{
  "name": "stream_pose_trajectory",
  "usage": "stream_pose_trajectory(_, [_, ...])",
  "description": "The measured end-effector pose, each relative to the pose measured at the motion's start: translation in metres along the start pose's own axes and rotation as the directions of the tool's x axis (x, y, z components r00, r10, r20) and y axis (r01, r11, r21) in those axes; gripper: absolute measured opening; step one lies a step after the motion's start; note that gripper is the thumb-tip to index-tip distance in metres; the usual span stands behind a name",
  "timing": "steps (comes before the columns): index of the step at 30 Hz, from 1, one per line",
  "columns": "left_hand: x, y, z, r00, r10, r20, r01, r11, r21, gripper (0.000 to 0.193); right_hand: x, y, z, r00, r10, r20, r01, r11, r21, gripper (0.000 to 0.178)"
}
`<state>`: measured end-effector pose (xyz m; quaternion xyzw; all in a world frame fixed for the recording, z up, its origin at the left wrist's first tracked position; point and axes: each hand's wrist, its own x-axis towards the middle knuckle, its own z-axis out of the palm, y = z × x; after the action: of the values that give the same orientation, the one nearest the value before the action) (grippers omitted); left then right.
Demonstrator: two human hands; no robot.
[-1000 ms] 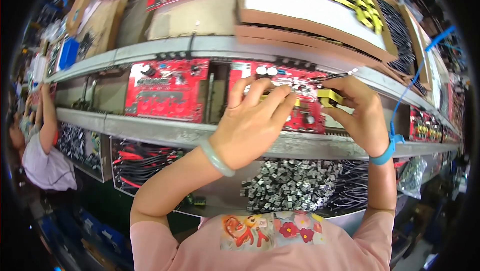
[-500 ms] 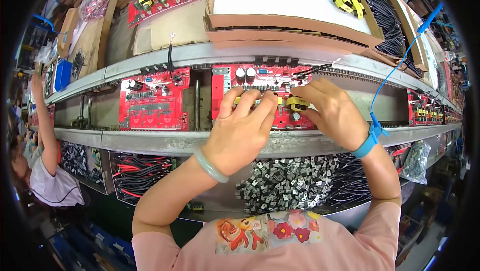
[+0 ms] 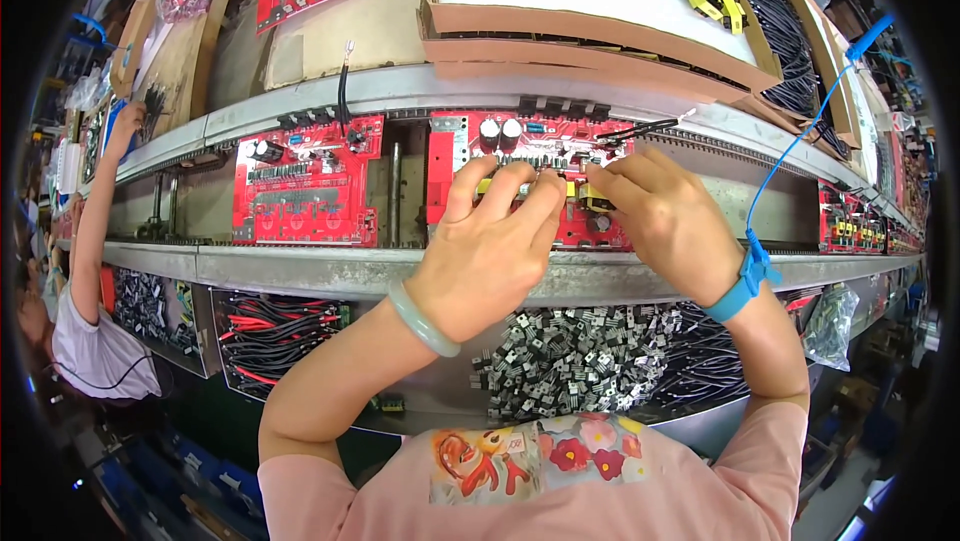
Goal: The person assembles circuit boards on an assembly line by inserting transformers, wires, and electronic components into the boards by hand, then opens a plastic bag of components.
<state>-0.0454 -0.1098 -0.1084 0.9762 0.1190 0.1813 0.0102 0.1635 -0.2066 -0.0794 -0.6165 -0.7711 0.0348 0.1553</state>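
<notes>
Red circuit board sits on the conveyor rail, in the track between the front rail edge and the upper shelf edge, directly ahead of the person. Left hand and right hand are both over its middle, fingertips meeting at a small yellow component w/ thin leads. Fingers of both hands are curled in a pinch around that part; exactly which fingers grip it is prob. hidden by the knuckles, so can't tell fully.

Step in hand, as I judge it: seating a part into the board by hand. Next move calls for lining the leads w/ their holes and pressing straight down, no bending, w/o knocking the two black capacitors near the board's top edge.

A second red board lies to the left on the same rail, untouched. Blue wrist strap on right wrist, cord running up-right. Tray of small black parts sits below the rail's front edge. Another person's arm reaches up at far left.
</notes>
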Motion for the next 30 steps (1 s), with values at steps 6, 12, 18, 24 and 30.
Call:
stream_pose_trajectory(6, [0.001, -0.001, 0.001, 1.0, 0.0, -0.009, 0.0, 0.999, -0.038, 0.046, -0.006, -0.004, 0.008, 0.998, 0.045, -0.048, -0.043, 0.998, 0.048, 0.049])
stream_pose_trajectory(12, [0.0, -0.003, 0.003, 0.999, -0.022, -0.026, 0.02, 0.998, -0.066, 0.045, -0.003, 0.004, 0.008, 0.997, 0.075, -0.015, -0.073, 0.99, 0.122, 0.047])
stream_pose_trajectory(18, [0.0, -0.002, 0.001, 1.0, -0.021, -0.018, 0.02, 0.998, -0.061, 0.041, -0.002, -0.007, 0.008, 0.988, 0.148, -0.041, -0.144, 0.985, 0.094, 0.049])
stream_pose_trajectory(24, [-0.035, -0.025, -0.047, 0.993, -0.103, -0.049, 0.098, 0.99, -0.102, 0.045, -0.007, -0.004, 0.012, 0.992, 0.109, -0.058, -0.106, 0.993, 0.051, 0.052])
stream_pose_trajectory(30, [-0.16, -0.067, -0.113, 0.821, -0.566, -0.074, 0.553, 0.821, -0.142, 0.023, -0.026, -0.008, -0.003, 0.953, 0.283, -0.105, -0.243, 0.926, 0.29, 0.068])
